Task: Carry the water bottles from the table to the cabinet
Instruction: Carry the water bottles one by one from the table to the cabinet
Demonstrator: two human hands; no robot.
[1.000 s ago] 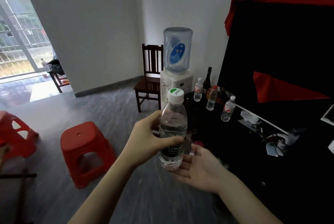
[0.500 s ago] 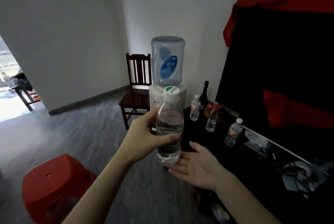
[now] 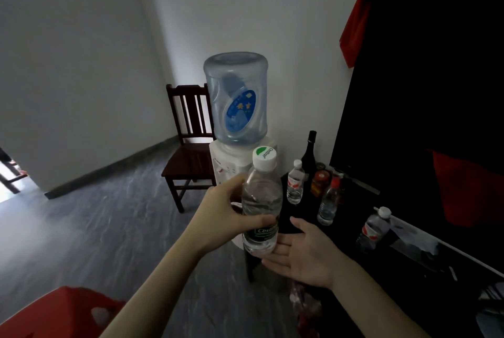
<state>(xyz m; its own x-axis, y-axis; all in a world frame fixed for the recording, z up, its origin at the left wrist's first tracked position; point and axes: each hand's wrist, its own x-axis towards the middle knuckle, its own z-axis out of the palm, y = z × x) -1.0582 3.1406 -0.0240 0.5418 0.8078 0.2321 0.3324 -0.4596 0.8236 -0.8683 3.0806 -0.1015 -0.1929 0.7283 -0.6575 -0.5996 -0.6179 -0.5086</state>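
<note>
Interior corner with plain white walls [image 3: 81, 51] and a grey marbled floor [image 3: 95, 228]. A dark wooden chair [image 3: 189, 146] stands beside a white water dispenser [image 3: 234, 163] bearing an inverted blue jug [image 3: 236, 97]. Daylight enters at far left; a red stool [image 3: 54, 313] occupies the lower left.

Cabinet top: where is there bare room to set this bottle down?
The near-left corner of the black cabinet top is bare, between the held bottle and the middle red-capped bottle. It is crowded at the back by the dark wine bottle and jar. The right bottle borders the clutter at the right.
</note>
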